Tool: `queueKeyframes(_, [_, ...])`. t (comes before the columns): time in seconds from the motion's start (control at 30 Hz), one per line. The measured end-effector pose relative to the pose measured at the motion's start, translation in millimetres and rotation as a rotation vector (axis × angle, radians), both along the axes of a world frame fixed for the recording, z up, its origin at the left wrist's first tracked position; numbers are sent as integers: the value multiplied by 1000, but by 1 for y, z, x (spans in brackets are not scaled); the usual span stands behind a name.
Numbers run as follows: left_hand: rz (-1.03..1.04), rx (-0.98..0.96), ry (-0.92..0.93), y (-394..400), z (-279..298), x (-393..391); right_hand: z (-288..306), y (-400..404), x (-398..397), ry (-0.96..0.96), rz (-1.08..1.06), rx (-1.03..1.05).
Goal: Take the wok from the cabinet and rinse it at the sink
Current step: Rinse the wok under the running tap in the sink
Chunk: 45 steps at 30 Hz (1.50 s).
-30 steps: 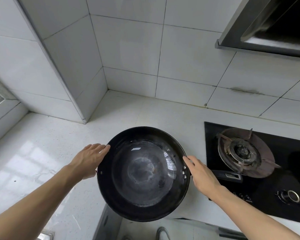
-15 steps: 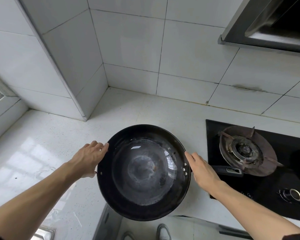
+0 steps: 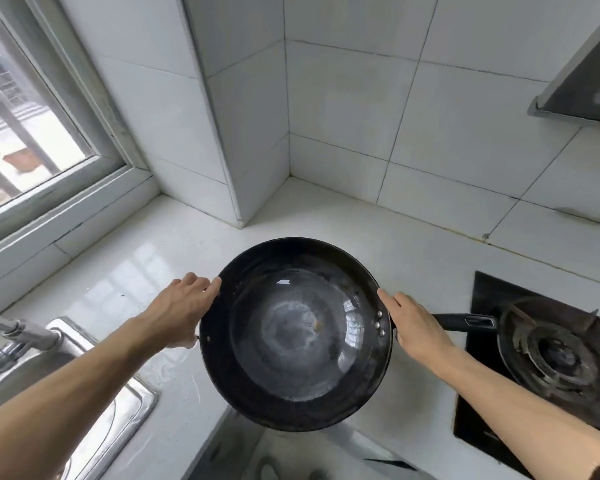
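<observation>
Wok (image 3: 297, 336) held over white counter (image 3: 146, 258), between sink (image 3: 94, 434) and stove (image 3: 551, 358). Left hand (image 3: 181, 313) grips left rim. Right hand (image 3: 414, 327) grips handle (image 3: 465, 321) by right rim.

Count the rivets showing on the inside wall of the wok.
3, in a short row on the wok's inner wall at its right rim: top, middle, bottom, just left of the right hand. None appear hidden.

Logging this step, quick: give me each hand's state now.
Left hand: grips the wok at its left rim.
Right hand: grips the wok where the handle joins the rim.
</observation>
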<state>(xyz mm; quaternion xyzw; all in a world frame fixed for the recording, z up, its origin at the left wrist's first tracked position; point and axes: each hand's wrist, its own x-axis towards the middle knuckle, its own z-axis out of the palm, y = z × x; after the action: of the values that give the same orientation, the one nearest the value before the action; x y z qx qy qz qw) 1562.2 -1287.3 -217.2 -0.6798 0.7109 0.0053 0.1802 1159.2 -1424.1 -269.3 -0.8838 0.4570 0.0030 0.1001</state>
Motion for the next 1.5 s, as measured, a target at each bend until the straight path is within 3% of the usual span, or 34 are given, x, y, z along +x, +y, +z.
queueKeyframes(0.37, [416, 26, 68, 165, 19, -12, 21, -4, 91, -98, 471, -64])
queueKeyframes(0.57, [653, -29, 61, 259, 32, -24, 25, 33, 158, -131, 695, -76])
queueKeyframes(0.97, [1014, 52, 67, 414, 30, -19, 19, 132, 279, -128, 1027, -36])
queueKeyframes(1.17, [1062, 31, 101, 464, 9, 18, 21, 178, 329, -134, 1101, -66])
queueKeyframes(1.5, [1013, -15, 116, 525, -20, 130, 17, 241, 414, -131, 1047, -99])
